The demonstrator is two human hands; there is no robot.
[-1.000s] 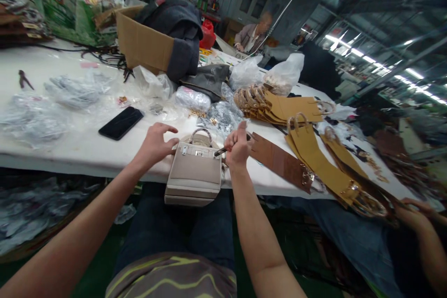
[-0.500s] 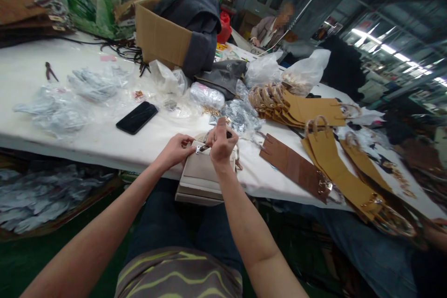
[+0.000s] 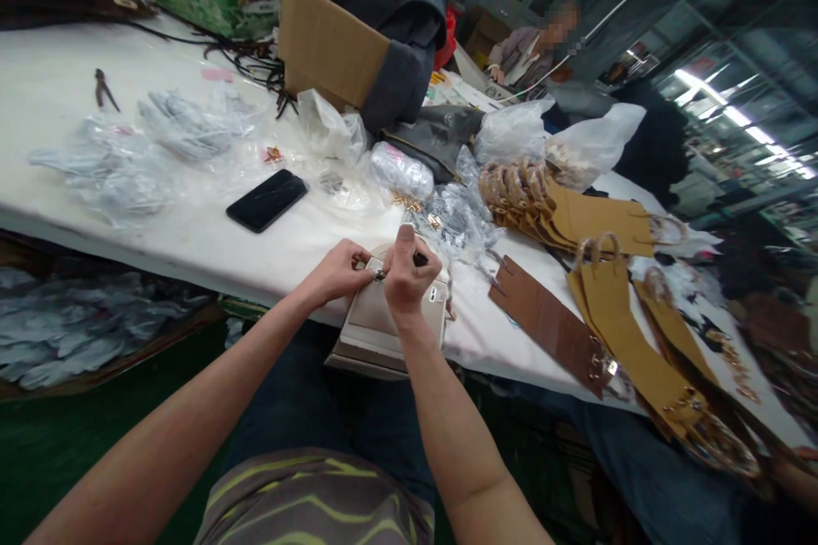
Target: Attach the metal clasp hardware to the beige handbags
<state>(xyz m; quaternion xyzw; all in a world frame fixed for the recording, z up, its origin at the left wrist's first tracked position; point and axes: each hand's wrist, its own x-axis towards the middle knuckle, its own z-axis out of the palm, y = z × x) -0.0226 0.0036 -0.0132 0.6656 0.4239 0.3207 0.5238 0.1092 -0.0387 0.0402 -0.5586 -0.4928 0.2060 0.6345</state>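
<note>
Tabletop (image 3: 274, 255) before the phone (image 3: 267, 200) is passable; 1 cardboard box (image 3: 332, 47) blocks behind.

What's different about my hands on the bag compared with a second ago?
Your right hand, still holding the dark-handled tool, has moved left from the bag's right-hand fitting to the left-hand one. Your left hand has moved in from beside the bag, its fingers now at that left fitting. The camera view shifted too. The bag stays at the table edge; the phone stays put.
</note>
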